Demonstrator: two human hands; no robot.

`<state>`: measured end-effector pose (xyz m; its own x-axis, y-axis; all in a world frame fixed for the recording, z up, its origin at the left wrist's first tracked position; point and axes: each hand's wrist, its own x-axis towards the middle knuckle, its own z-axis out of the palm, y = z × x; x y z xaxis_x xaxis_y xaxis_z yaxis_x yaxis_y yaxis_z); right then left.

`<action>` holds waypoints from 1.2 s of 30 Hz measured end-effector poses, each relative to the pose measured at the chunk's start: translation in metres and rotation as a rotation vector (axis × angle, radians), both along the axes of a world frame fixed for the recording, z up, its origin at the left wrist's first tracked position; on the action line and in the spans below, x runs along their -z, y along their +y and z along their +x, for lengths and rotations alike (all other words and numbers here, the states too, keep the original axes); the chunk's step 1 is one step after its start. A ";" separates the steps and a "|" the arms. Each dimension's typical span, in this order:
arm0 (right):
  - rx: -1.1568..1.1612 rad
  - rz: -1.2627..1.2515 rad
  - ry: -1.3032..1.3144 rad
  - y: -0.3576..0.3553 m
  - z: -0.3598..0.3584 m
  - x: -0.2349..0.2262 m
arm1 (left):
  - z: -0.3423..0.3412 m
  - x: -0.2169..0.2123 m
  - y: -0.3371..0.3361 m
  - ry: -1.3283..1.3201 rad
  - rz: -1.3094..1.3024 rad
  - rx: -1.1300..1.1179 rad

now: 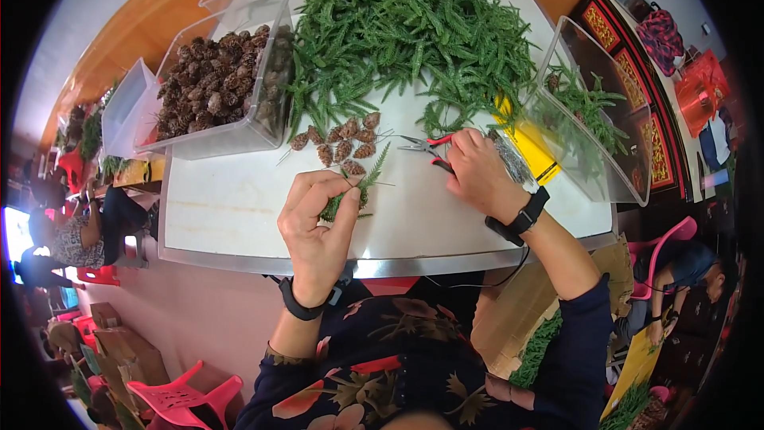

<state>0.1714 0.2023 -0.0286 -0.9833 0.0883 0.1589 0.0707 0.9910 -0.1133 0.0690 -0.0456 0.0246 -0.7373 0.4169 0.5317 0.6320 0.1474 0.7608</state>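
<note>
My left hand (317, 219) pinches a green fern-like sprig (362, 187) with a small pine cone at its base, held just above the white table (231, 207). My right hand (477, 171) grips the red handles of a pair of pliers (422, 144), whose tip points left toward a small cluster of loose pine cones (344, 142) on the table. Both wrists wear black bands.
A big heap of green sprigs (414, 24) covers the far table. A clear bin of pine cones (219, 80) stands at the left, another clear bin with sprigs (593, 111) at the right, a yellow object (535, 151) beside it. People sit at both sides; pink chairs stand below.
</note>
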 end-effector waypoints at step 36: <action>0.114 -1.224 0.461 -0.097 -0.022 -0.061 | 0.007 0.005 0.014 0.092 -0.019 -0.107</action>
<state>0.1490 0.1050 0.0321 -0.8380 0.4925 0.2349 -0.1406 0.2210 -0.9651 0.0757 -0.0312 0.0197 -0.7266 0.3494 0.5915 0.6787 0.2316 0.6970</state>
